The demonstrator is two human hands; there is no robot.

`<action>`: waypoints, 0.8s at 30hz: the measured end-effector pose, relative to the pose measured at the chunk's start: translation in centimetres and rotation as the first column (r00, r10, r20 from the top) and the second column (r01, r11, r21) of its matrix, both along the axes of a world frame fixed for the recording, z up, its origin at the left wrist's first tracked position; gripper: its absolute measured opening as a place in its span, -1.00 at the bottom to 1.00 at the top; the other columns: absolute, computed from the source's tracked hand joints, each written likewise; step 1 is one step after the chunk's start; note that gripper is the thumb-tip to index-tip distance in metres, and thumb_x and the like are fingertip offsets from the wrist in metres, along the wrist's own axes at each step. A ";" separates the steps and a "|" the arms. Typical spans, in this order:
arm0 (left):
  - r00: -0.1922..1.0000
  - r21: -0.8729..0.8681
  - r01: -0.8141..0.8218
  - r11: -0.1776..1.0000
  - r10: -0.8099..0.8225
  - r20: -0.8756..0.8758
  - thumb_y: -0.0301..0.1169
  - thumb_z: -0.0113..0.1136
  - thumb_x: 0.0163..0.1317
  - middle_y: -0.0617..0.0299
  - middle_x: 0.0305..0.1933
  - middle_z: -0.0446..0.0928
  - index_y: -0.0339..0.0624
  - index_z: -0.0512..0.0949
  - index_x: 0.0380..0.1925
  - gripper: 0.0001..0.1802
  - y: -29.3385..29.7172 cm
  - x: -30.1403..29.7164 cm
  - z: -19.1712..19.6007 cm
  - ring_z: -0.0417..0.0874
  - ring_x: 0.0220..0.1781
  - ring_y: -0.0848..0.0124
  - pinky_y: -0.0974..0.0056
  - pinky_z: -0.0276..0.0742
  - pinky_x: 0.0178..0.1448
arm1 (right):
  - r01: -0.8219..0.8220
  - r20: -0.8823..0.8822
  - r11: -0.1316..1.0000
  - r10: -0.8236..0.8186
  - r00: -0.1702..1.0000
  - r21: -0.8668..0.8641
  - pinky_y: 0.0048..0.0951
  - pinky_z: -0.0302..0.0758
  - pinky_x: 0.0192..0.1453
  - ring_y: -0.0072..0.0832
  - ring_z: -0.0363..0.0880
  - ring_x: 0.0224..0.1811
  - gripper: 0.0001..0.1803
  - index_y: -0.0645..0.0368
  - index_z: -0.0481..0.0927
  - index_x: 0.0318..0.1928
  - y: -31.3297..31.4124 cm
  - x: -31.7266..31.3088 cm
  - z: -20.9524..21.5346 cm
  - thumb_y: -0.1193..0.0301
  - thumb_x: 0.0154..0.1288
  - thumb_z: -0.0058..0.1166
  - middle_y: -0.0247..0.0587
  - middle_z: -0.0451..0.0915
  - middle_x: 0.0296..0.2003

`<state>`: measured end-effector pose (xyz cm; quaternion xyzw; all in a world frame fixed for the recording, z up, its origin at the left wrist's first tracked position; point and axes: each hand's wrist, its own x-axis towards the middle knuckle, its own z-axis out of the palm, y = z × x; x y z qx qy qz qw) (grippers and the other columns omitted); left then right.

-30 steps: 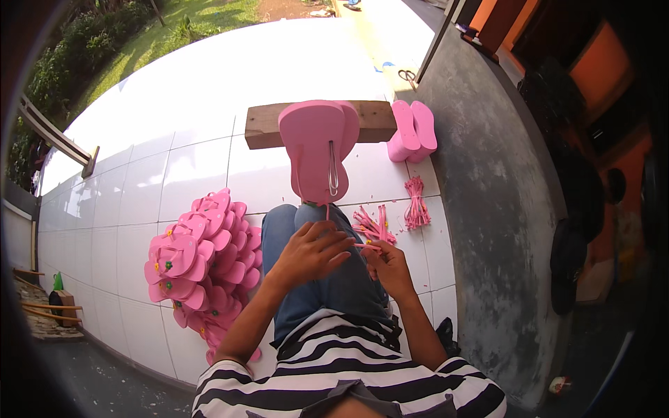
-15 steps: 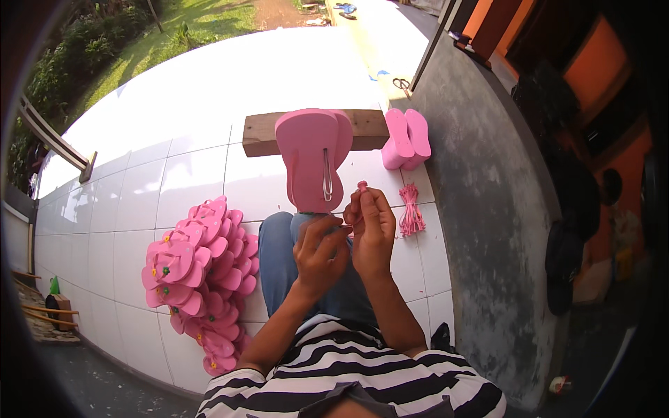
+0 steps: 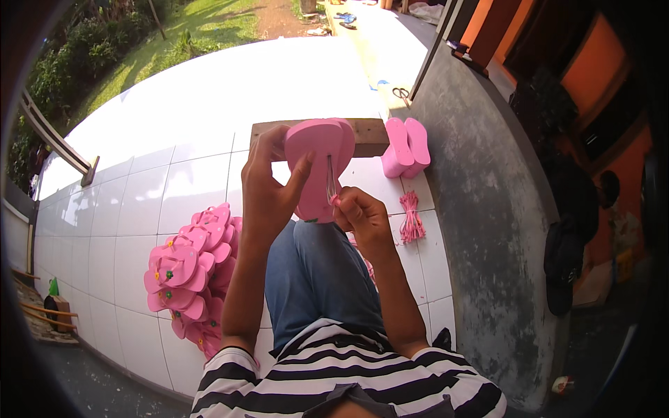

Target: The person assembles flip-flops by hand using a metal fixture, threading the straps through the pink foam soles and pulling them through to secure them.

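A pink flip-flop sole (image 3: 313, 143), with another sole showing behind its right edge, stands over my knees against a wooden block. My left hand (image 3: 268, 177) grips its left side, thumb across the face and fingers behind the edge. From the face of the sole juts a thin metal loop tool (image 3: 330, 173), its lower end reaching my right hand (image 3: 366, 217). Pinched in the right fingers is a pink flip-flop strap (image 3: 336, 200), touching the end of the loop. Most of the strap is hidden by the hand.
To the left lies a heap of pink flip-flops (image 3: 185, 261). The wooden block (image 3: 373, 134) sits ahead, with upright pink soles (image 3: 398, 150) beside it. A bundle of pink straps (image 3: 411, 217) rests on the tiles; scissors (image 3: 401, 94) lie farther off. A grey wall (image 3: 474, 209) bounds the right.
My left hand has moved up from near the right hand and taken hold of the sole. The right hand has brought the strap to the loop's lower end.
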<state>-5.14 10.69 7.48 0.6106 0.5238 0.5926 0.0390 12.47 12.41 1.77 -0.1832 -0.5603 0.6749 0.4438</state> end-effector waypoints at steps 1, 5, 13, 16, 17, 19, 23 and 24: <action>1.000 -0.001 0.011 1.000 -0.011 0.004 -0.39 0.32 0.26 0.06 -0.19 0.64 -0.26 0.50 -0.04 -0.68 -0.1 0.1 0.0 0.70 -0.14 0.26 0.21 0.57 -0.02 | 0.001 0.026 1.000 -0.001 1.000 0.015 -0.62 0.19 -0.37 -0.76 0.19 -0.49 -0.61 0.20 0.56 -0.32 0.1 0.1 0.0 0.14 0.54 0.00 -0.52 0.39 -0.49; 0.997 -0.031 0.037 0.999 -0.034 0.073 -0.45 0.27 0.30 0.12 -0.26 0.63 -0.32 0.50 -0.07 -0.74 -0.2 0.8 -0.1 0.63 -0.22 0.44 0.30 0.54 -0.09 | -0.034 0.086 0.997 0.028 0.996 0.074 -0.60 0.22 -0.34 -0.73 0.21 -0.45 -0.61 0.22 0.56 -0.32 0.8 0.6 -0.5 0.15 0.54 -0.01 -0.50 0.40 -0.48; 0.971 -0.010 0.121 0.993 -0.116 0.209 -0.46 0.20 0.36 0.19 -0.30 0.62 -0.31 0.44 -0.06 -0.77 0.0 0.7 -0.5 0.60 -0.25 0.52 0.39 0.51 -0.18 | -0.115 0.038 0.993 0.114 0.993 0.035 -0.62 0.18 -0.37 -0.73 0.18 -0.48 -0.67 0.26 0.59 -0.20 0.9 0.1 -1.6 0.23 0.55 -0.03 -0.50 0.36 -0.50; 0.964 0.025 0.137 0.990 -0.139 0.228 -0.45 0.21 0.36 0.10 -0.33 0.67 -0.27 0.42 -0.08 -0.77 0.5 0.7 -1.1 0.69 -0.26 0.46 0.36 0.55 -0.22 | -0.177 -0.065 0.984 0.177 0.982 0.007 -0.61 0.10 -0.44 -0.75 0.11 -0.54 -0.68 0.26 0.59 -0.18 1.9 0.1 -3.1 0.24 0.56 -0.04 -0.53 0.29 -0.56; 0.961 0.037 0.145 0.989 -0.150 0.234 -0.45 0.22 0.35 0.04 -0.34 0.70 -0.25 0.41 -0.09 -0.77 0.7 0.7 -1.2 0.74 -0.26 0.43 0.35 0.58 -0.23 | -0.206 -0.101 0.978 0.206 0.973 0.011 -0.61 0.07 -0.47 -0.76 0.09 -0.56 -0.68 0.25 0.60 -0.18 2.2 0.1 -3.0 0.24 0.56 -0.04 -0.55 0.26 -0.58; 0.962 0.037 0.148 0.988 -0.153 0.226 -0.45 0.22 0.35 0.04 -0.36 0.69 -0.25 0.41 -0.09 -0.77 1.0 0.5 -1.1 0.73 -0.28 0.44 0.35 0.57 -0.24 | -0.190 -0.124 0.981 0.184 0.975 -0.037 -0.60 0.03 -0.49 -0.76 0.05 -0.59 -0.67 0.23 0.59 -0.19 3.0 -0.5 -2.9 0.23 0.57 -0.07 -0.57 0.22 -0.60; 0.980 0.025 0.101 0.995 -0.104 0.171 -0.43 0.22 0.36 0.07 -0.35 0.68 -0.25 0.41 -0.08 -0.76 1.0 0.3 -1.3 0.70 -0.25 0.47 0.36 0.55 -0.22 | -0.201 -0.100 0.979 0.196 0.975 -0.038 -0.59 0.03 -0.50 -0.77 0.06 -0.58 -0.65 0.19 0.56 -0.24 3.8 -0.9 -1.6 0.20 0.59 -0.12 -0.55 0.24 -0.58; 0.961 0.043 0.139 0.989 -0.145 0.236 -0.42 0.22 0.37 0.09 -0.33 0.68 -0.25 0.41 -0.08 -0.76 1.0 0.4 -1.6 0.68 -0.24 0.49 0.38 0.55 -0.21 | -0.233 -0.160 0.969 0.218 0.963 -0.084 -0.59 0.02 -0.50 -0.76 0.06 -0.57 -0.64 0.18 0.56 -0.25 3.6 -0.8 -1.7 0.19 0.60 -0.13 -0.54 0.25 -0.57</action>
